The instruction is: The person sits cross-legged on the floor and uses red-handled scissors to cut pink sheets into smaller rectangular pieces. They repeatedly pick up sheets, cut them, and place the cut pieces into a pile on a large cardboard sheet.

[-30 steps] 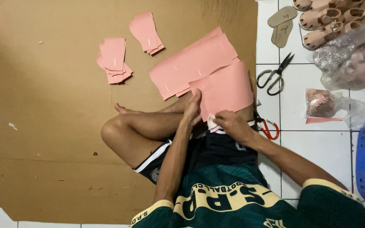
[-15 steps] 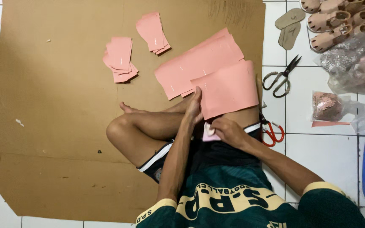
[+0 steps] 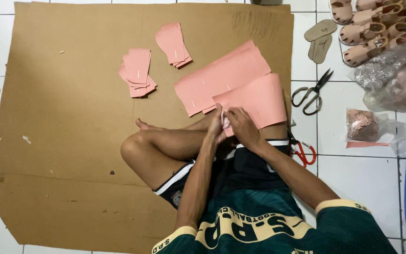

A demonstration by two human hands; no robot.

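here both hands, left hand and right hand, grip the pink sheet; clear bag holds pinkish bits.

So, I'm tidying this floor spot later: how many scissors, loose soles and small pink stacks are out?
Scissors: 2, black and red-handled
Loose soles: 2
Small pink stacks: 2, left and upper
Total: 6

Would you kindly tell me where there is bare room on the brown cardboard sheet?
The brown cardboard sheet lies bare left of the small pink cut pieces and below the bent knee. It is crowded around the large pink sheets.
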